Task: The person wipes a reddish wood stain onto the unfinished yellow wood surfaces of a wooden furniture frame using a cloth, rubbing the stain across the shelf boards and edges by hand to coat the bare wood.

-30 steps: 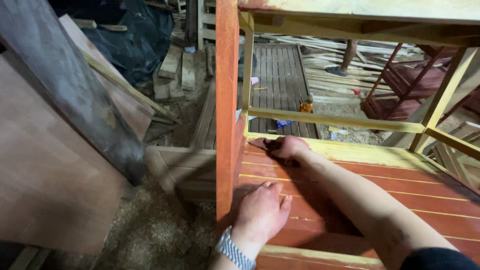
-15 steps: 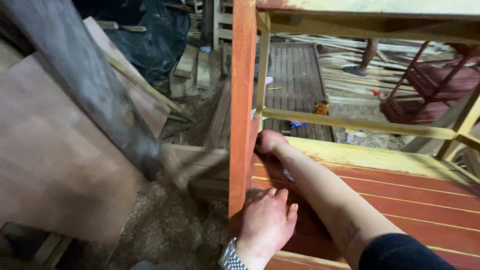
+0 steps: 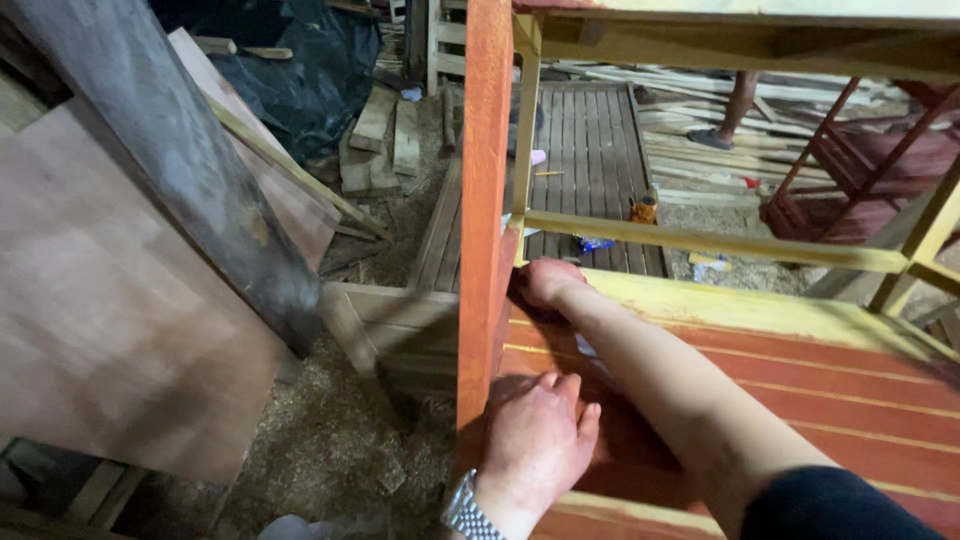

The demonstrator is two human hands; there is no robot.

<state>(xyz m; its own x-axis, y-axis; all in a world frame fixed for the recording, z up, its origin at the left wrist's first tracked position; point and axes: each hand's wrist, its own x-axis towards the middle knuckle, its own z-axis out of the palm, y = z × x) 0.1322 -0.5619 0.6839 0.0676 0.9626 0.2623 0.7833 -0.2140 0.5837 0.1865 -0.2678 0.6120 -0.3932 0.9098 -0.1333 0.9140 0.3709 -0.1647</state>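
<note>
Head view: both hands at the foot of the orange-red post point(image 3: 484, 200) of a painted slatted frame.

Left hand point(image 3: 535, 440) lies flat and open against the near side of the post, fingers spread on the red slatted panel point(image 3: 800, 400). Right hand point(image 3: 545, 280), beyond it, is curled at the post's far side; whether it grips anything cannot be told. The panel looks glossy red with yellow seams and a yellow rail point(image 3: 720, 242) behind the post. Judged risks: wet paint may smear under the palms, and the frame may shift on the sawdust floor point(image 3: 340, 450) left of the post.
</note>
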